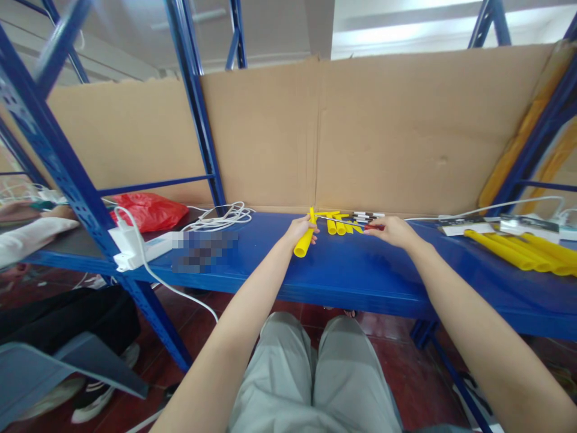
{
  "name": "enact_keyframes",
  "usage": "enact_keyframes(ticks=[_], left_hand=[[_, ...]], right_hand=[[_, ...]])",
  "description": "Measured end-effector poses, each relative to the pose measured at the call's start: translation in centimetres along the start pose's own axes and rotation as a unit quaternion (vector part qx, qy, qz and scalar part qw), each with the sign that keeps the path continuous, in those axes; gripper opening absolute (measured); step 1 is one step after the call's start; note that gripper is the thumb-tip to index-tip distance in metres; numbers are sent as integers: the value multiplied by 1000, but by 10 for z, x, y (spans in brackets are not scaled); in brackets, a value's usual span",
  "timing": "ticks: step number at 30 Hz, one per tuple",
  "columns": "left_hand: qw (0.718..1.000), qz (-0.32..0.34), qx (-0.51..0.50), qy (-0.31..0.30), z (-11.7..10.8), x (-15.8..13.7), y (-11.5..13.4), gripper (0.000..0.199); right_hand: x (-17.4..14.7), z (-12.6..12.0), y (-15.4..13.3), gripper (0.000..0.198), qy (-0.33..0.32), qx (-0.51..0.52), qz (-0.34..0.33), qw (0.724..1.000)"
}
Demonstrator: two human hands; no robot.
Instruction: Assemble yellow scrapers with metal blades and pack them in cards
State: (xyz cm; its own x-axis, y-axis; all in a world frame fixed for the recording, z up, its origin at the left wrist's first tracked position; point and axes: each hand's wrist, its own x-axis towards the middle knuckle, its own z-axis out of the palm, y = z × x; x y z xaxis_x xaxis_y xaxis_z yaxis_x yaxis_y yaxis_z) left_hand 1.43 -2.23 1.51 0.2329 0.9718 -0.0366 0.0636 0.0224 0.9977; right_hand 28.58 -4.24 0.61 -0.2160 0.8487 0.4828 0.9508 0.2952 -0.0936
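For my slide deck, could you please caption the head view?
Left hand grips a yellow tube over a blue shelf; right hand holds a red-handled tool.

tubes (523, 249) right on shelf (360, 270), bag (151, 210) left

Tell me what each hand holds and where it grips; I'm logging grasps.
The left hand grips a yellow tube around its upper part, the lower end free. The right hand pinches a thin red-handled tool by its handle end.
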Motion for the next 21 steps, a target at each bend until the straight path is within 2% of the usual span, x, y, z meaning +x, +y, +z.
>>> enact_keyframes(ticks=[3,12,17,21], left_hand=[[1000,2,-3,-4,-1,0,1,61],[1000,-1,22,-22,-4,5,0,58],[999,-2,31,-17,-3,3,1,59],[999,-1,32,-7,-3,6,-2,60]], right_hand=[[-1,0,-3,27,-15,18,9,1000],[-9,1,-3,14,52,-18,10,998],[-11,2,0,24,-1,46,2,999],[-9,5,-5,22,-14,16,39,999]])
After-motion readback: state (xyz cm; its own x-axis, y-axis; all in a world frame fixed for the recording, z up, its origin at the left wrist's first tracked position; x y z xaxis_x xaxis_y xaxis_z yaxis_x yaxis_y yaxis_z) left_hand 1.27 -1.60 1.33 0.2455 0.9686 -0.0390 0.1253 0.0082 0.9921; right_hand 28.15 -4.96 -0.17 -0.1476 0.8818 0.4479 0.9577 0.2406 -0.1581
